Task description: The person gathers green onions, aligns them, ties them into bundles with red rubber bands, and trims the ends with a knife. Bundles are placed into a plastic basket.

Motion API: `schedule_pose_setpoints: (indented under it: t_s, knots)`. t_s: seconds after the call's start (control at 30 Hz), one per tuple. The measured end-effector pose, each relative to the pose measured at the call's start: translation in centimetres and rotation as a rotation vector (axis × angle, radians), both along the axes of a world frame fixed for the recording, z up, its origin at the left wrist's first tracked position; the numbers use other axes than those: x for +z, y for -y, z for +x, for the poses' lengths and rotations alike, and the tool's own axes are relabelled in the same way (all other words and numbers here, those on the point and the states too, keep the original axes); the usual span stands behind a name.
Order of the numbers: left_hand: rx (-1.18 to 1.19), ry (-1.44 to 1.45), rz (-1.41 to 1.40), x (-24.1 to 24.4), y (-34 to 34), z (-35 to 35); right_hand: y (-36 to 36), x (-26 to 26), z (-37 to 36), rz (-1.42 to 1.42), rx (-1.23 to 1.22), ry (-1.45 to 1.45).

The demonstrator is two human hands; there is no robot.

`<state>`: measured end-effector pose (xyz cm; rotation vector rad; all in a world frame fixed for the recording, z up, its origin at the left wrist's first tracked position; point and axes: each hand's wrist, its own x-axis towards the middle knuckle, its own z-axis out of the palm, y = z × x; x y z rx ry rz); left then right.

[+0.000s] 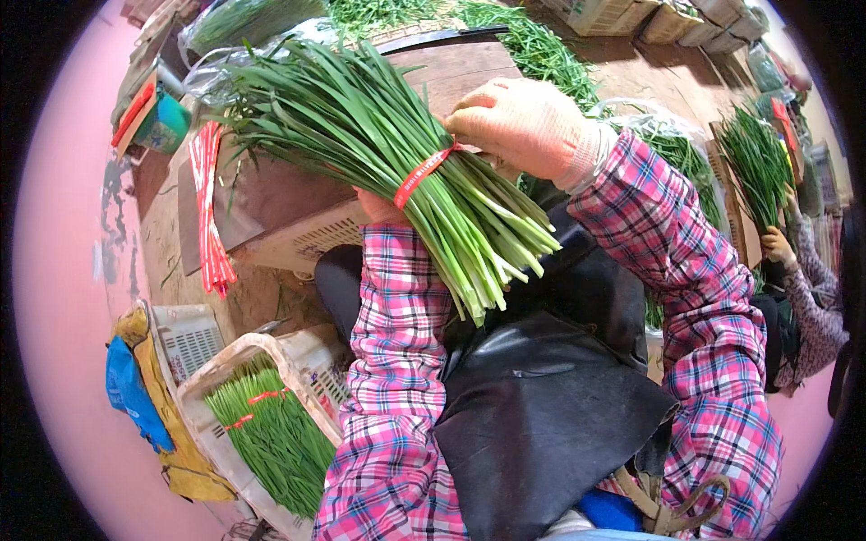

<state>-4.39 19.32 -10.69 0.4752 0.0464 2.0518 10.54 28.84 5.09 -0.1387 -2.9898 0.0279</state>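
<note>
A bundle of garlic chives [379, 135] is held up over my lap, leaves to the upper left and pale cut stems to the lower right. Around its stems runs a red printed tie [425, 174]. My left hand [380, 207] holds the bundle from beneath; its fingers are hidden behind the leaves. My right hand [524, 128], in a pale orange knit glove, is closed at the far end of the tie, against the bundle's right side. Its fingertips are partly hidden. Below the stems lies a black apron [541, 406] over my lap.
Red-and-white tie strips [211, 209] hang from the board [291, 182] at left. A plastic crate [193, 433] at lower left holds tied chives [277, 439]. Loose chives [548, 57] lie beyond the board. At right a co-worker's gloved hand [778, 245] holds chives [754, 159].
</note>
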Motion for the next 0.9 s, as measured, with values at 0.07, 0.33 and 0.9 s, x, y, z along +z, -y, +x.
schedule_pose_setpoints:
  t_s: [0.07, 0.33, 0.9]
  knots:
    - [0.015, -0.063, -0.024, 0.0, 0.1, 0.6, 0.9, -2.0, 0.3, -0.297, -0.106, -0.127]
    - [0.219, 0.145, -0.134, 1.8, 2.1, -2.0, 2.9, 0.4, -1.9, -0.811, -0.131, 0.129]
    - [-0.269, -0.482, -0.8, 6.4, 8.9, -1.5, -17.8, -9.7, -10.3, 0.063, -0.323, -0.023]
